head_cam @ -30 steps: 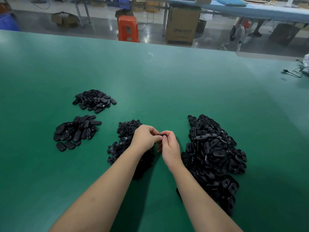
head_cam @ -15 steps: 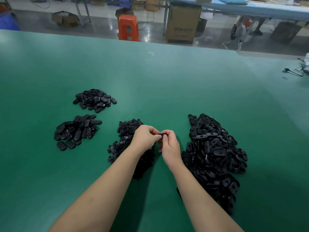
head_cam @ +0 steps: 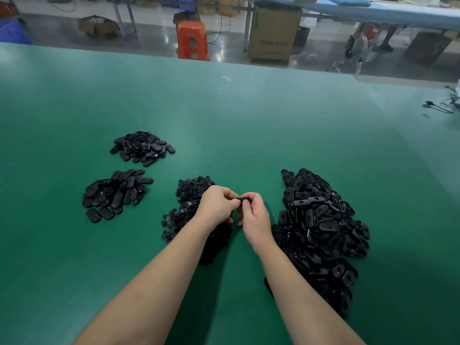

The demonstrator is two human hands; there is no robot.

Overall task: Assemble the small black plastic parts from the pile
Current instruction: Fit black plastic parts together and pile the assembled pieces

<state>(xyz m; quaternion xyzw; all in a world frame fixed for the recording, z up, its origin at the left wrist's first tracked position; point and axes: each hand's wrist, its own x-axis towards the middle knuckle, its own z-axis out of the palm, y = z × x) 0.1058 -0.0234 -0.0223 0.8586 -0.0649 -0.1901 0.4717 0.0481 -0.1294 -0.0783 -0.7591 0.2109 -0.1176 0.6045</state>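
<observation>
1. Table (head_cam: pixel 249 115): green top, carries all the parts.
2. Big pile (head_cam: pixel 321 227): black oval parts, heaped. Landmark for the entries below.
3. Mid pile (head_cam: pixel 189 195): smaller round-ish parts, left of the big pile, partly hidden under the left forearm.
4. Near-left pile (head_cam: pixel 117 190): flat ovals, well left of the big pile.
5. Far-left pile (head_cam: pixel 142 145): left of the big pile and farther back.
6. Left hand (head_cam: pixel 216 205): fingers curled, tips pinched on the part, just left of the big pile.
7. Right hand (head_cam: pixel 254 215): fingers curled round the same part, between the left hand and the big pile.
8. Part (head_cam: pixel 245 200): black, held between both hands above the table; details too small to tell.
</observation>
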